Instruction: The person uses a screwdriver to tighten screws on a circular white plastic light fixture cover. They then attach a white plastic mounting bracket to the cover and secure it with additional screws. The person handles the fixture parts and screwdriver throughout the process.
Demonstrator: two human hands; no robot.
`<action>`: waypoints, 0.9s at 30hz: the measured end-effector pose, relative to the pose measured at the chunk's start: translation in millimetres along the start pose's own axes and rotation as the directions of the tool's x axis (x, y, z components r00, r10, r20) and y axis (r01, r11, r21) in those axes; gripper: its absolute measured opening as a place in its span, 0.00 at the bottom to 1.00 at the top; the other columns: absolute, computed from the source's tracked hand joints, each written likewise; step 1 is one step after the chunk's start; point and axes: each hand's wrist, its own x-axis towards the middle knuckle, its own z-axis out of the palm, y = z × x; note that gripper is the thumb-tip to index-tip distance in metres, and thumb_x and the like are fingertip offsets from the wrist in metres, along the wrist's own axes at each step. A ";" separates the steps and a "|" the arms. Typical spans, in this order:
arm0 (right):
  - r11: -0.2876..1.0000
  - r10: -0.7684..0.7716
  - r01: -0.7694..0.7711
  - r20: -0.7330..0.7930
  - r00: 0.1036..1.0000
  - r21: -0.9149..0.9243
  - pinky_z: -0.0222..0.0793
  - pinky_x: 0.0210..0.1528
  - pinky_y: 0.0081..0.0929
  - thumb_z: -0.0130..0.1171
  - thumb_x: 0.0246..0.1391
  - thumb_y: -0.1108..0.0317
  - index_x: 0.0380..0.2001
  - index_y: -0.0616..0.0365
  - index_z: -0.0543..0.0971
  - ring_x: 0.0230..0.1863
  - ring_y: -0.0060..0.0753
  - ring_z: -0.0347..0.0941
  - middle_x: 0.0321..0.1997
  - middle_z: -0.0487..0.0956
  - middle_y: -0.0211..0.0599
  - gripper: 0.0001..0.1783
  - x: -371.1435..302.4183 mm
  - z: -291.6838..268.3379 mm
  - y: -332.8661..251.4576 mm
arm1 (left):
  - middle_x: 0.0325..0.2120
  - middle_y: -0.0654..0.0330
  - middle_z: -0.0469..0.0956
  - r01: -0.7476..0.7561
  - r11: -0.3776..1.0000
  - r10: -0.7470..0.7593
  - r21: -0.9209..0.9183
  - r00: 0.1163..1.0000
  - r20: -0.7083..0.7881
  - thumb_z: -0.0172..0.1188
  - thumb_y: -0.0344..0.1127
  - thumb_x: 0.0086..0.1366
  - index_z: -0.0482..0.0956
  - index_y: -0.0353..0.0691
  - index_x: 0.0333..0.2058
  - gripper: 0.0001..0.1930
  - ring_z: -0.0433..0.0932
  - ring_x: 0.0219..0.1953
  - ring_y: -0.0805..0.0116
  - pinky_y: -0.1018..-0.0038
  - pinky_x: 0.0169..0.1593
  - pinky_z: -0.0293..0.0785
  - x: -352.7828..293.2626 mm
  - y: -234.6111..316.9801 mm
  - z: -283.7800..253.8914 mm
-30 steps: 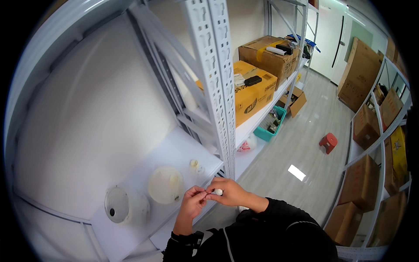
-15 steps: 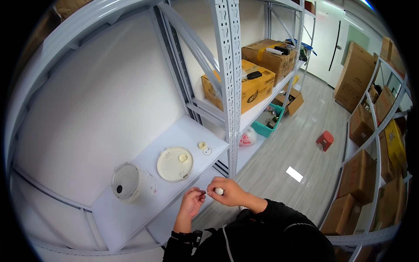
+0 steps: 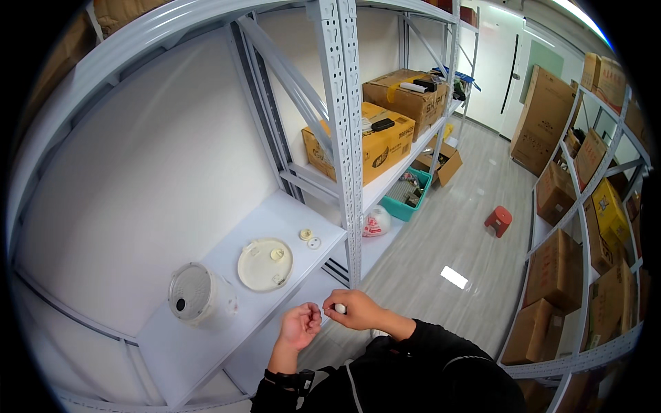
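Note:
My right hand (image 3: 357, 310) is closed around a small white rounded object (image 3: 340, 308), whose end shows between the fingers; its kind is not clear. Close beside it, my left hand (image 3: 300, 326) has its fingers curled together near the right fingertips. Anything pinched there is too small to make out. Both hands are in the air in front of the white shelf's edge. On the shelf (image 3: 248, 313) lies a round cream lid (image 3: 256, 274) with a small cream piece (image 3: 277, 255) on it. Left of it stands a whitish cylindrical container (image 3: 219, 303) with a grey mesh-like top.
A small cream cap (image 3: 306, 235) and a white disc (image 3: 314, 243) lie beyond the lid. A perforated metal post (image 3: 343, 138) rises at the shelf's right end. Cardboard boxes (image 3: 375, 148), a teal crate (image 3: 407, 208) and a red stool (image 3: 498, 221) are farther right.
The view has shifted, so the shelf and boxes appear slightly farther left. My left hand's fingers have curled in a little; the right hand still grips the small white object.

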 end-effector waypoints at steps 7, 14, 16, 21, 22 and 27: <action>0.984 -0.021 0.046 -0.148 0.989 0.172 0.74 0.42 0.32 0.72 0.62 0.70 0.41 0.57 0.87 0.38 0.35 0.79 0.35 0.83 0.35 0.06 5.4 0.4 3.5 | 0.29 0.67 0.74 -0.188 0.934 0.180 0.305 0.982 0.054 0.60 0.32 0.78 0.81 0.35 0.48 0.08 0.66 0.26 0.79 0.81 0.30 0.62 -4.5 -7.5 22.6; 0.967 -0.003 0.040 -0.146 0.989 0.250 0.74 0.42 0.30 0.74 0.61 0.69 0.43 0.57 0.87 0.37 0.31 0.78 0.34 0.82 0.34 0.09 5.7 -6.8 -4.6 | 0.34 0.65 0.76 -0.135 0.967 0.101 0.217 0.981 0.164 0.59 0.34 0.79 0.79 0.36 0.47 0.07 0.67 0.28 0.79 0.80 0.33 0.65 0.7 -0.6 26.3; 0.974 0.018 0.012 -0.131 0.991 0.226 0.74 0.42 0.30 0.75 0.59 0.68 0.47 0.57 0.86 0.38 0.31 0.78 0.35 0.81 0.33 0.14 5.6 -10.3 -8.2 | 0.33 0.65 0.75 -0.132 0.971 0.098 0.200 0.980 0.173 0.59 0.34 0.79 0.78 0.36 0.45 0.07 0.66 0.28 0.78 0.80 0.33 0.64 0.7 -0.3 24.8; 0.956 0.018 0.053 -0.237 0.971 0.289 0.76 0.44 0.31 0.71 0.59 0.75 0.75 0.51 0.62 0.45 0.30 0.77 0.46 0.74 0.35 0.44 -2.7 -40.8 -6.4 | 0.30 0.66 0.74 -0.222 0.953 0.181 0.205 0.963 0.200 0.59 0.35 0.80 0.76 0.38 0.42 0.07 0.68 0.28 0.77 0.79 0.33 0.65 -2.5 -3.5 27.7; 0.921 -0.011 0.112 -0.263 0.965 0.374 0.79 0.45 0.33 0.68 0.60 0.78 0.79 0.49 0.53 0.47 0.31 0.77 0.49 0.72 0.37 0.49 -2.5 -52.6 -7.2 | 0.30 0.66 0.74 -0.251 0.918 0.201 0.307 0.962 0.185 0.58 0.34 0.79 0.76 0.37 0.42 0.07 0.68 0.29 0.78 0.79 0.33 0.65 -3.8 -4.4 28.0; 0.786 0.015 0.298 -0.498 0.867 0.542 0.83 0.60 0.55 0.57 0.68 0.80 0.80 0.49 0.47 0.57 0.39 0.77 0.58 0.67 0.41 0.46 -4.0 -86.5 -48.3 | 0.30 0.70 0.74 -0.303 0.635 0.318 0.710 0.941 0.118 0.58 0.33 0.78 0.77 0.37 0.44 0.06 0.69 0.32 0.82 0.80 0.36 0.66 -13.7 -12.0 29.0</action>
